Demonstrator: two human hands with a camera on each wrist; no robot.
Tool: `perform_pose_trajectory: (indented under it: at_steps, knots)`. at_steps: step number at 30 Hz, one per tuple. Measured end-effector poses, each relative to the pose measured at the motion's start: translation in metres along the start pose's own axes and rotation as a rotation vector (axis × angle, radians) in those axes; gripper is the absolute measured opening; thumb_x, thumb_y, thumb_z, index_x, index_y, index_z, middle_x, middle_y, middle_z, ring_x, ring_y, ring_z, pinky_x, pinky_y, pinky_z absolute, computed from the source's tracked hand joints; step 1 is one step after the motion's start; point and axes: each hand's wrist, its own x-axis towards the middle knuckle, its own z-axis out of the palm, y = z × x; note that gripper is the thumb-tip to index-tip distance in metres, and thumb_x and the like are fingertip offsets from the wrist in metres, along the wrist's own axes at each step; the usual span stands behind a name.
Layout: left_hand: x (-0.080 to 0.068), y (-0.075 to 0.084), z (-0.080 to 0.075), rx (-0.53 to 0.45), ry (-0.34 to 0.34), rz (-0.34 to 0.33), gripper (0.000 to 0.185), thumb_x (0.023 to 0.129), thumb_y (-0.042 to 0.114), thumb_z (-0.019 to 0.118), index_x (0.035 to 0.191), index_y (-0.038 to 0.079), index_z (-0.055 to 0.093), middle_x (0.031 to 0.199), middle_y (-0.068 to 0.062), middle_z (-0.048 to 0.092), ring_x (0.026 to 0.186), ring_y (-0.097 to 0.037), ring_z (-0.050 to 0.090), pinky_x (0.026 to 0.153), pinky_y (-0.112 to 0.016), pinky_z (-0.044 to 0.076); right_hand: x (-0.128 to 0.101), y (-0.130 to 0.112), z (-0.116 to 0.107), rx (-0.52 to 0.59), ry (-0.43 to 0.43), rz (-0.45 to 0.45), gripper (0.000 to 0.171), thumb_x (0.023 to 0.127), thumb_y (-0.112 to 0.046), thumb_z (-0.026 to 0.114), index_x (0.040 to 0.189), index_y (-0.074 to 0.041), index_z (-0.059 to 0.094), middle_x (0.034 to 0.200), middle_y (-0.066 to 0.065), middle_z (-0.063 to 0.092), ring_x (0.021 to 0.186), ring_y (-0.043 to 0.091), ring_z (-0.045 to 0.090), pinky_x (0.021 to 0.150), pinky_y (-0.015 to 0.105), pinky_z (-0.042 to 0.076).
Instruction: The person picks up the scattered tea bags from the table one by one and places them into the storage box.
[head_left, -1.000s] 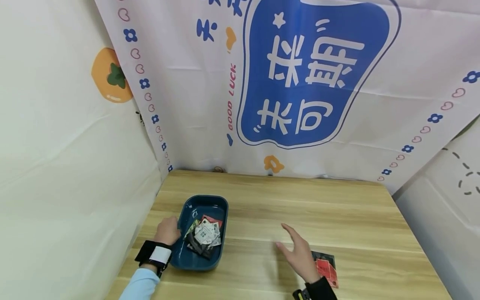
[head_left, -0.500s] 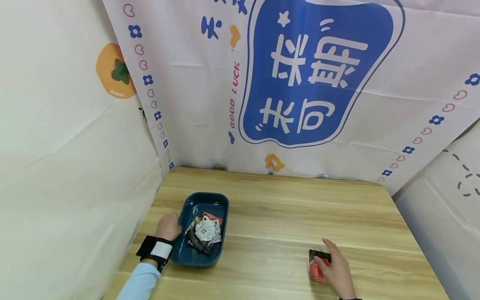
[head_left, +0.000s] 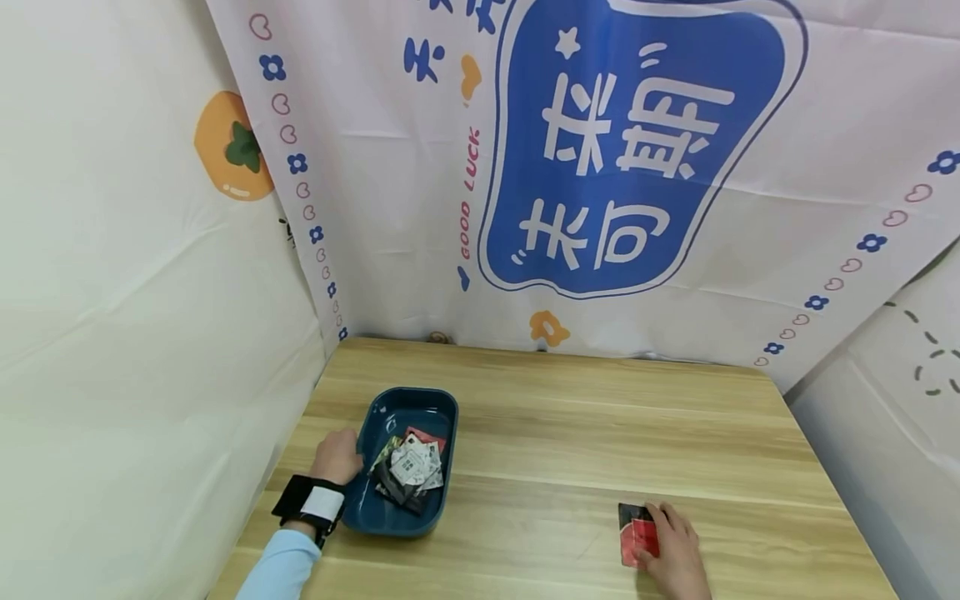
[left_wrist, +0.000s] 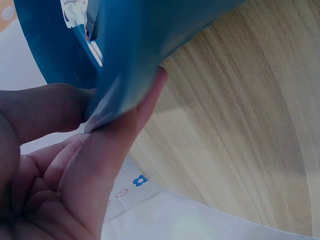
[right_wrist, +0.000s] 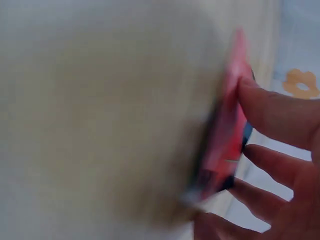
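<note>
On the left in the head view, a dark blue rectangular tray [head_left: 447, 487] holds several small packets [head_left: 412, 462] in white, black, red and green. My left hand [head_left: 337, 457] pinches its left rim, thumb inside and fingers outside, as the left wrist view shows on the tray's blue wall [left_wrist: 132, 55]. At the right front, a red-and-black flat packet [head_left: 632, 533] is between the thumb and fingers of my right hand [head_left: 677, 554]. In the right wrist view the thumb lies on the blurred red packet [right_wrist: 227, 135], with the fingertips along its other side.
The wooden table [head_left: 540, 433] stretches between tray and packet. Behind it hangs a white printed cloth [head_left: 405, 250] with a blue sign shape. White cloth [head_left: 150, 333] also closes in the left side, and more hangs on the right.
My right hand has moved right and toward me, back over the red-and-black packet, and its fingers have closed on it. My left hand stays on the tray rim. The head view shifted slightly.
</note>
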Motion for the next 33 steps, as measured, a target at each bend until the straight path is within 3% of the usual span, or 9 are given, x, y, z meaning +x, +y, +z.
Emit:
perform_pose_trajectory:
  at_steps: [4, 9, 12, 15, 19, 23, 27, 30, 33]
  knots:
    - [0.001, -0.001, 0.001, 0.003, -0.010, -0.015, 0.005, 0.082, -0.003, 0.064, 0.078, -0.004, 0.060, 0.069, -0.012, 0.057, 0.061, -0.023, 0.051, 0.055, -0.035, 0.041, 0.001, 0.001, 0.006, 0.030, -0.003, 0.056, 0.072, 0.074, -0.006, 0.082, 0.138, 0.003, 0.049, 0.139, 0.038, 0.036, 0.118, 0.055, 0.035, 0.093, 0.061, 0.038]
    - [0.000, -0.002, 0.002, -0.006, -0.023, -0.033, 0.008, 0.082, -0.003, 0.064, 0.076, -0.002, 0.059, 0.067, -0.011, 0.054, 0.060, -0.022, 0.049, 0.054, -0.034, 0.039, 0.001, 0.001, 0.007, 0.124, 0.011, 0.070, 0.071, 0.071, -0.002, 0.083, 0.135, 0.002, 0.051, 0.132, 0.044, 0.029, 0.120, 0.060, 0.034, 0.095, 0.066, 0.040]
    - [0.000, -0.002, 0.002, -0.001, -0.027, -0.034, 0.010, 0.082, -0.003, 0.064, 0.075, -0.002, 0.057, 0.065, -0.010, 0.052, 0.059, -0.021, 0.047, 0.054, -0.034, 0.038, 0.001, 0.001, 0.006, 0.145, 0.048, 0.041, 0.071, 0.072, 0.003, 0.080, 0.136, 0.002, 0.049, 0.127, 0.046, 0.039, 0.117, 0.058, 0.046, 0.092, 0.065, 0.045]
    - [0.001, -0.002, 0.002, 0.004, -0.018, -0.033, 0.009, 0.082, -0.003, 0.064, 0.076, -0.002, 0.058, 0.066, -0.011, 0.053, 0.059, -0.022, 0.048, 0.054, -0.034, 0.038, 0.003, 0.000, 0.005, 0.168, 0.094, 0.028, 0.066, 0.079, 0.006, 0.070, 0.140, -0.002, 0.046, 0.119, 0.040, 0.056, 0.090, 0.041, 0.061, 0.076, 0.049, 0.052]
    - [0.003, 0.000, 0.001, 0.010, -0.003, -0.028, 0.006, 0.081, -0.004, 0.065, 0.078, -0.004, 0.059, 0.067, -0.012, 0.056, 0.060, -0.023, 0.050, 0.055, -0.035, 0.040, 0.006, -0.004, 0.004, 0.240, 0.146, 0.060, 0.066, 0.087, 0.009, 0.060, 0.147, -0.007, 0.038, 0.083, 0.029, 0.062, 0.056, 0.013, 0.041, 0.055, 0.029, 0.037]
    - [0.004, 0.002, -0.001, 0.013, -0.001, -0.031, 0.006, 0.082, -0.003, 0.066, 0.080, -0.005, 0.060, 0.069, -0.014, 0.058, 0.061, -0.024, 0.052, 0.055, -0.036, 0.041, 0.008, -0.012, 0.003, 0.318, 0.200, 0.103, 0.079, 0.087, 0.006, 0.063, 0.154, -0.010, 0.024, 0.055, 0.004, 0.040, 0.047, 0.006, 0.027, 0.046, 0.025, 0.029]
    - [0.005, 0.002, -0.002, 0.010, -0.019, -0.047, 0.005, 0.083, -0.003, 0.065, 0.083, -0.006, 0.061, 0.072, -0.015, 0.059, 0.063, -0.024, 0.054, 0.056, -0.037, 0.042, 0.012, -0.019, 0.002, 0.380, 0.213, 0.136, 0.081, 0.089, 0.002, 0.064, 0.155, -0.010, 0.019, 0.058, -0.004, 0.029, 0.047, 0.006, 0.023, 0.046, 0.026, 0.028]
    - [0.004, 0.001, -0.002, 0.014, -0.026, -0.058, 0.005, 0.083, -0.003, 0.065, 0.082, -0.005, 0.061, 0.071, -0.015, 0.059, 0.062, -0.024, 0.054, 0.056, -0.037, 0.042, 0.012, -0.023, 0.004, 0.411, 0.202, 0.125, 0.072, 0.093, 0.000, 0.061, 0.154, -0.008, 0.023, 0.076, 0.020, 0.056, 0.051, 0.012, 0.037, 0.053, 0.031, 0.038]
    - [0.002, 0.001, -0.001, 0.016, -0.022, -0.052, 0.005, 0.083, -0.003, 0.065, 0.081, -0.005, 0.061, 0.070, -0.014, 0.058, 0.061, -0.023, 0.052, 0.056, -0.036, 0.041, 0.010, -0.027, 0.008, 0.423, 0.199, 0.107, 0.065, 0.096, -0.004, 0.059, 0.152, -0.003, 0.025, 0.115, 0.044, 0.055, 0.068, 0.029, 0.057, 0.068, 0.047, 0.049]
